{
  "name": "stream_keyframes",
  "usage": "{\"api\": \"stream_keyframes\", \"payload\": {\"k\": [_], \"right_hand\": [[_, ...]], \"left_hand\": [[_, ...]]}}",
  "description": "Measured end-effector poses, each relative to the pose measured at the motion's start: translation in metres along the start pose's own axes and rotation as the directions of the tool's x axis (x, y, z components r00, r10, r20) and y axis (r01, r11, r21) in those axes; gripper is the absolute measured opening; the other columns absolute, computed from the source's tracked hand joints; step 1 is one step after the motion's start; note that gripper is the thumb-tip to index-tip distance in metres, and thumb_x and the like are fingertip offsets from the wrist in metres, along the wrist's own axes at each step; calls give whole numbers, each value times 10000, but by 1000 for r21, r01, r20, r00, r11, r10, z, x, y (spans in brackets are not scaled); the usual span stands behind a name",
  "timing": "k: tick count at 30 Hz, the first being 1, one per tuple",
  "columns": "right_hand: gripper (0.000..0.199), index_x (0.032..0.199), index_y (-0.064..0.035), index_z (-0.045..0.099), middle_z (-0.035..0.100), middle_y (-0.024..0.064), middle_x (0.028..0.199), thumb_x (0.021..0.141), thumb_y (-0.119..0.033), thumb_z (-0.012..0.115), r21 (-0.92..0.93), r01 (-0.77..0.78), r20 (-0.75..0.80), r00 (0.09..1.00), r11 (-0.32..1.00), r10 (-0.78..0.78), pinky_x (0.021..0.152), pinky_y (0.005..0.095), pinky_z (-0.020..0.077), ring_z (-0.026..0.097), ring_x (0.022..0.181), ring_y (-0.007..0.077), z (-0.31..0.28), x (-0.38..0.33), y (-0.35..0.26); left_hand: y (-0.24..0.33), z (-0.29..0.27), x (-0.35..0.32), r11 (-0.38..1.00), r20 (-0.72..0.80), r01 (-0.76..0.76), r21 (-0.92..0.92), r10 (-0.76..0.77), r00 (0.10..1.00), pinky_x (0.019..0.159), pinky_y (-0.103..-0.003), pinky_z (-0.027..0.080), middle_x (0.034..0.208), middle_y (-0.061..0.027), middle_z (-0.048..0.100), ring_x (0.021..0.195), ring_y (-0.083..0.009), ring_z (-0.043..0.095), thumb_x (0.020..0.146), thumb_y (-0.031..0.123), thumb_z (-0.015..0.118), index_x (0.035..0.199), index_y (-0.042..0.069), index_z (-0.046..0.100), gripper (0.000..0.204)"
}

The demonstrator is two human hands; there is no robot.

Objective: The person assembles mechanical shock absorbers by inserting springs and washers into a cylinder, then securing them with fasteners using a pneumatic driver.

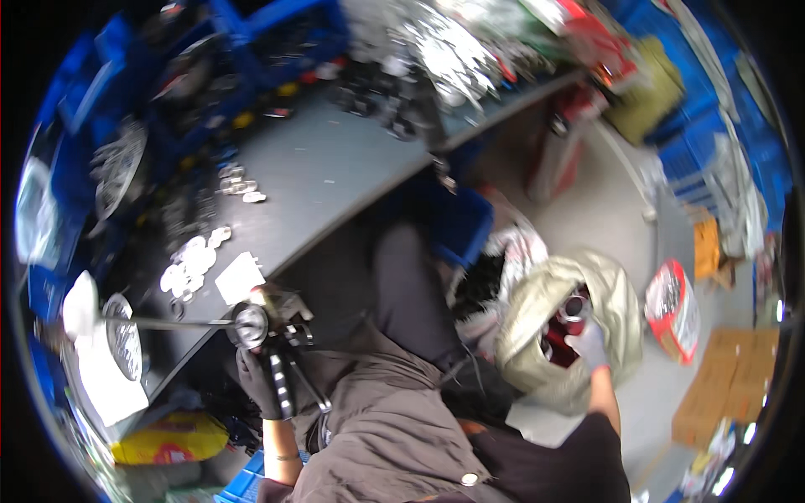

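Red cylinder: a red can-like piece with a metal end sits in the mouth of a pale sack on the floor, at the person's right, touching the right hand.
Right hand: gloved in grey, arm stretched out and down into the sack, fingers curled about the cylinder's end — how firmly it grips cannot be told.
Left hand: in a dark glove, closed around a black-handled tool at the bench edge, well apart from the sack.
Tool head: a round metal part with a thin rod running left across the bench.
Bench: grey top — small silver discs lie scattered near a white slip of paper.
Room: blue crates behind the bench, cardboard boxes on the pale floor at right.
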State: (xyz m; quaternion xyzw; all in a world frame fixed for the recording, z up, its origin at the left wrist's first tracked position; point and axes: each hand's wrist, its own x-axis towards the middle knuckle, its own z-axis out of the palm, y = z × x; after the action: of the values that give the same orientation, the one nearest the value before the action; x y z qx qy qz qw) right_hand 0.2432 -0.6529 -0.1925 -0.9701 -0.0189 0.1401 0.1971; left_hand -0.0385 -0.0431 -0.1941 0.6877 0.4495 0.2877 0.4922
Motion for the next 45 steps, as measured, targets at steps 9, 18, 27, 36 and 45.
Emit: {"api": "stream_keyframes", "payload": {"k": [9,18,27,36,45], "right_hand": [[756,1337,-48,405,586,80,1002,719,-381,685,764,624,-369,635,167,-679,800,349,521,598,865,200,-177,-10,-392],[360,937,-11,597,639,126,757,861,-357,656,751,517,-558,166,-411,-813,670,393,577,665,681,235,-243,-78,-729],[750,1316,17,415,573,113,966,768,-418,686,968,-55,216,-297,243,-930,733,345,530,635,801,250,-56,-82,-664],[453,1070,-33,476,572,124,928,644,-40,630,987,52,121,369,150,-921,824,375,492,598,868,233,95,-62,-583],[503,1135,-5,479,604,117,953,666,-69,650,989,-1,145,142,146,-979,849,383,503,615,909,230,106,-49,-574]], "left_hand": [[100,45,25,749,53,-620,236,627,777,995,-465,352,1139,-165,536,1100,-353,479,574,414,889,1296,11,494,916],[87,46,21,804,48,-538,254,545,837,1140,-513,207,1245,-125,556,1269,-342,436,539,545,864,1185,81,589,842],[81,44,28,802,39,-583,131,583,811,1123,-515,192,1289,-90,517,1295,-317,396,559,526,853,1130,141,619,728],[79,57,33,882,67,-470,32,468,881,1139,-540,133,1297,-161,508,1317,-339,378,517,560,827,1268,78,551,934],[83,57,32,868,-15,-492,67,494,869,1123,-548,153,1281,-121,541,1299,-319,410,506,540,826,1215,111,606,858]]}}
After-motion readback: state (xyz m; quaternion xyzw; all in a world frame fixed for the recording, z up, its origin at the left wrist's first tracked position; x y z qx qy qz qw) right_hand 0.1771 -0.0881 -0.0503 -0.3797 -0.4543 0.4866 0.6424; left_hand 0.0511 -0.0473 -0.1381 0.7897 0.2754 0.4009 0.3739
